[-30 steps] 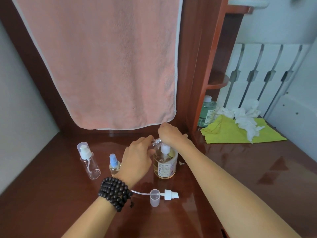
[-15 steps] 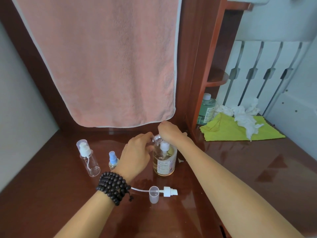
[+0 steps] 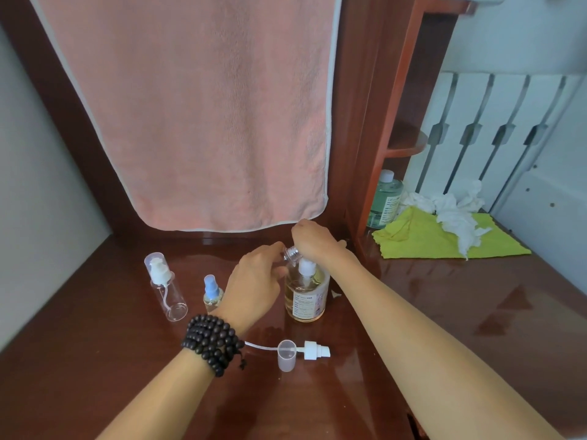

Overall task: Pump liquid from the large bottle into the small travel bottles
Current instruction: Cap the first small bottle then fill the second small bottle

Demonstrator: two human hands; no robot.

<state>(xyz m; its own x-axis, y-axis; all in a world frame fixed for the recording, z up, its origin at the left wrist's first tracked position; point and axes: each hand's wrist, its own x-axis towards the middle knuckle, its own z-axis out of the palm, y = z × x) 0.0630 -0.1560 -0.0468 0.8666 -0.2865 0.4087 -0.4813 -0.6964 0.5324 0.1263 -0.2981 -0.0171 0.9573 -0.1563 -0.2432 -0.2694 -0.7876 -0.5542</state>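
Observation:
A large clear bottle of amber liquid [image 3: 305,295] with a white pump stands upright on the wet brown table [image 3: 444,312]. My left hand [image 3: 255,282], beads on its wrist, holds a small clear travel bottle [image 3: 290,253] tilted so that its threaded neck is at the pump spout. On top of the pump head lies my right hand [image 3: 313,240], fingers curled over it. The travel bottle's body is hidden behind my left hand. A removed white pump cap with its tube [image 3: 313,350] lies on the table in front.
A clear pump travel bottle [image 3: 165,289] and a small blue-capped spray bottle [image 3: 212,292] stand left. A pink towel [image 3: 197,106] hangs behind. A loose clear cap [image 3: 287,355] lies in front. A green bottle [image 3: 385,196], yellow cloth [image 3: 422,238] and white tissues [image 3: 457,214] sit right.
Both hands stay at the pump with the small bottle held to the spout. The view has shifted slightly; nothing else has moved.

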